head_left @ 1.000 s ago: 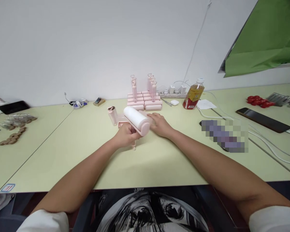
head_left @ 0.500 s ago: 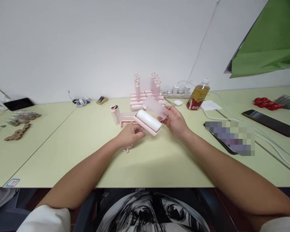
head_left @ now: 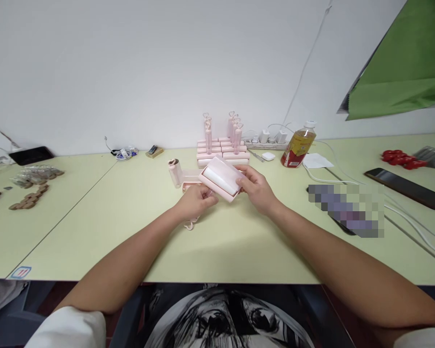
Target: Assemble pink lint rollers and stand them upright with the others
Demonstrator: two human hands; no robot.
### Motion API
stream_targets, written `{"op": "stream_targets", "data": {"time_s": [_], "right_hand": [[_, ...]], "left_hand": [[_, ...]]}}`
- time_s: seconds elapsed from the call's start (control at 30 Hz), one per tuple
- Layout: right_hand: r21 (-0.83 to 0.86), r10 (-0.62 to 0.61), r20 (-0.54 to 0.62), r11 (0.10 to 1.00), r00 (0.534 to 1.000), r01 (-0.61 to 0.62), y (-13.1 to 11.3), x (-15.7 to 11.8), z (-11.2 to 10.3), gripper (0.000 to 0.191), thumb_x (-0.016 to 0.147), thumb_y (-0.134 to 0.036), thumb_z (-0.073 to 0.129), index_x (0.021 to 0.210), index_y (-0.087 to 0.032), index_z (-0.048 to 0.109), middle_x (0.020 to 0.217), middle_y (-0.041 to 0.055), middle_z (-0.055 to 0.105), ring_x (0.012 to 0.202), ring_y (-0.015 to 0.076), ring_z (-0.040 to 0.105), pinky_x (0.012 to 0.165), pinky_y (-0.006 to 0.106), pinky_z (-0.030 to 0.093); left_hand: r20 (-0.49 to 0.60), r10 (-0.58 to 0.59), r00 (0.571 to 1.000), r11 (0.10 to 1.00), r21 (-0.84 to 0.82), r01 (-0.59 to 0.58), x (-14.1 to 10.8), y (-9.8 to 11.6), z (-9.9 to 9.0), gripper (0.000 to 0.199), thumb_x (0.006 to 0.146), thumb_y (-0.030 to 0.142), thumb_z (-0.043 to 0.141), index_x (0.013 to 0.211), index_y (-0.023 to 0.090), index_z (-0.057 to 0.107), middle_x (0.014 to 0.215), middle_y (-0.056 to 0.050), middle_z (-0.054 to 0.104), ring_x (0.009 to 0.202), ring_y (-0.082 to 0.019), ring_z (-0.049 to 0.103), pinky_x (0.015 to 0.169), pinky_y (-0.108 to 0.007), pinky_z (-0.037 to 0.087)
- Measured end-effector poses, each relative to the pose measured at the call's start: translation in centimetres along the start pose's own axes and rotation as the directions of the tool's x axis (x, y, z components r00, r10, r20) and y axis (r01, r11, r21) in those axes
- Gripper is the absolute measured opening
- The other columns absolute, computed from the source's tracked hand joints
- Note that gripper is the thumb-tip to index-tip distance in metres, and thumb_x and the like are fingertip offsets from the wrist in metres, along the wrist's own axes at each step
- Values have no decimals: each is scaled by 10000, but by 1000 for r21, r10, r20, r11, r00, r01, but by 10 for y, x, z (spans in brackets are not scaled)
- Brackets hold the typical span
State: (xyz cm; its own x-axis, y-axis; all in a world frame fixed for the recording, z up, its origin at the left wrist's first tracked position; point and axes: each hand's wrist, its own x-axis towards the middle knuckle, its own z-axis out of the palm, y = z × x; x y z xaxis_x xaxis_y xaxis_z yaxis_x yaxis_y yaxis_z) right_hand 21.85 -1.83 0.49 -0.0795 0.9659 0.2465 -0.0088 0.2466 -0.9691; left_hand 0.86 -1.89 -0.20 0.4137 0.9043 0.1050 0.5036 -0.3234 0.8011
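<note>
A pink lint roller with a white roll [head_left: 217, 180] is tilted in front of me over the table. My left hand [head_left: 195, 202] is closed around its handle end, and a pale loop [head_left: 190, 225] hangs below the fingers. In my right hand [head_left: 256, 187] is a translucent pink cover [head_left: 226, 167], pinched at its right end between thumb and fingers. The cover lies over the upper side of the roll; whether it is seated there I cannot tell. Just left of the roller, an upright pink cylinder part [head_left: 174, 173] stands on the table beside other pink pieces.
Behind my hands, several pink rollers [head_left: 208, 157] lie stacked, with several upright looped handles [head_left: 208, 137] on them. A drink bottle [head_left: 297, 146], a power strip [head_left: 264, 144], phones [head_left: 406, 187] and cables are to the right. Small brown pieces [head_left: 29, 199] lie at far left.
My right hand has brought the cover down and towards me, from behind the roller onto its white roll. My left hand keeps its hold with little movement.
</note>
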Motion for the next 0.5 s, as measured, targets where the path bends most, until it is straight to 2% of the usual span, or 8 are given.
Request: {"op": "stream_targets", "data": {"time_s": [0.17,0.23,0.3,0.37,0.43,0.5], "right_hand": [[-90,62,145,995,988,-49,2,-1,1,417,739,-274,601,1143,-197,668,919,23,669,728,160,574,596,279,492],[-63,66,171,996,983,-56,2,-3,3,434,744,-260,616,1173,-211,661,978,25,671,764,164,590,609,279,520],[26,103,190,994,976,-110,1,-5,6,463,753,-258,649,1216,-237,627,978,18,661,747,158,606,613,296,559],[142,176,195,968,965,-205,1,-6,9,454,779,-257,657,1228,-252,591,895,9,652,678,151,615,577,305,581],[271,265,178,913,948,-306,0,-6,10,341,829,-255,613,1168,-230,582,781,4,633,608,148,613,516,284,572],[403,359,155,827,920,-391,0,-4,10,201,882,-259,547,1067,-191,585,703,9,616,560,140,605,474,250,553]], "left_hand": [[34,-62,997,997,-34,63,-3,0,0,321,786,391,580,579,190,437,499,52,401,445,-88,351,455,-244,231],[26,-75,997,996,-50,77,-4,3,0,338,778,391,593,569,189,421,494,53,393,444,-84,340,451,-243,225],[7,-109,994,990,-93,109,-3,8,-2,363,760,414,623,557,186,425,489,48,413,450,-82,347,447,-240,236],[4,-168,986,967,-193,165,-1,13,-5,354,760,462,621,588,177,500,497,26,485,449,-87,375,440,-240,258],[13,-238,971,907,-354,227,1,18,-11,372,792,523,546,706,164,594,542,-13,581,428,-100,409,419,-246,280],[2,-276,961,825,-512,238,1,23,-18,363,799,498,503,890,162,606,606,-34,644,401,-115,442,397,-251,310]]}}
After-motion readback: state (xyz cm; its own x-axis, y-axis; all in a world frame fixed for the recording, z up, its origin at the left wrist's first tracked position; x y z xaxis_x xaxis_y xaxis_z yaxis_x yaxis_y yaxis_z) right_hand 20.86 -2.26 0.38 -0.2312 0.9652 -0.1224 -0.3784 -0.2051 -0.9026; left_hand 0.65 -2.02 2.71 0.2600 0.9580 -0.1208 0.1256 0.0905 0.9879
